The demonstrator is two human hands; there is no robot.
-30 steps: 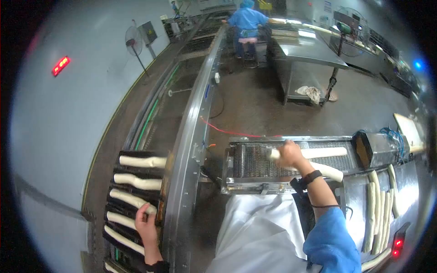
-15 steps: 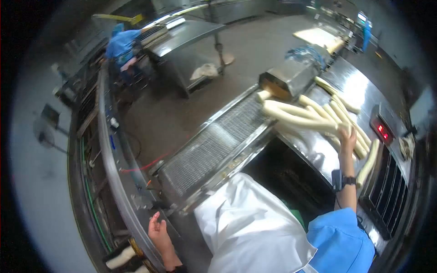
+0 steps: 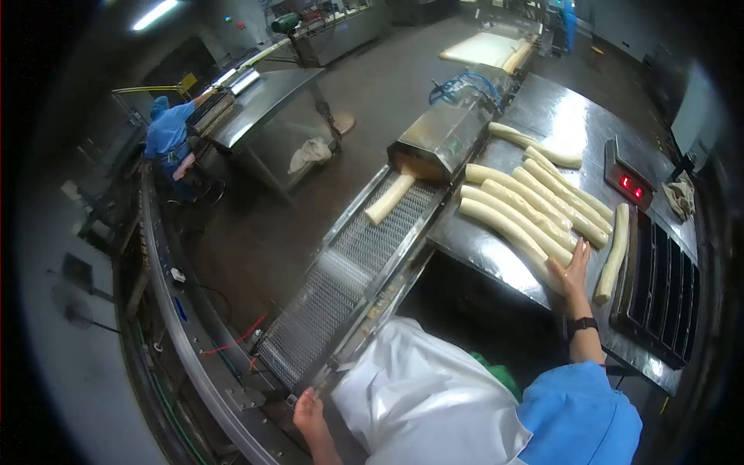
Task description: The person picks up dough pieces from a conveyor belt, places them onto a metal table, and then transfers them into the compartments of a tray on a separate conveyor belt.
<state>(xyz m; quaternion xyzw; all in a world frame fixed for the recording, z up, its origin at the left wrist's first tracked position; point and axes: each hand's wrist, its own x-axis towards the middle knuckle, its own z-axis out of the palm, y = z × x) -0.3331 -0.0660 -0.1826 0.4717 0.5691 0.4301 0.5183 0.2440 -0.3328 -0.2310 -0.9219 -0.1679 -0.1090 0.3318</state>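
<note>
Several long pale dough rolls lie side by side on the steel table at the right. My right hand rests at their near ends, fingers spread, touching them. One separate roll lies between that hand and a black slotted tray. Down by the lower end of the mesh conveyor is my left hand, its fingers curled; whether it holds anything is too small to tell. Another roll lies on the conveyor, just outside the metal housing.
A scale with red digits stands on the table's right side. At the far left a person in blue works beside another steel table. A curved metal rail runs along my left.
The rolls my right hand held by their ends now lie flat on the table, and its fingers have spread. More of the conveyor roll shows outside the housing. The view has shifted.
</note>
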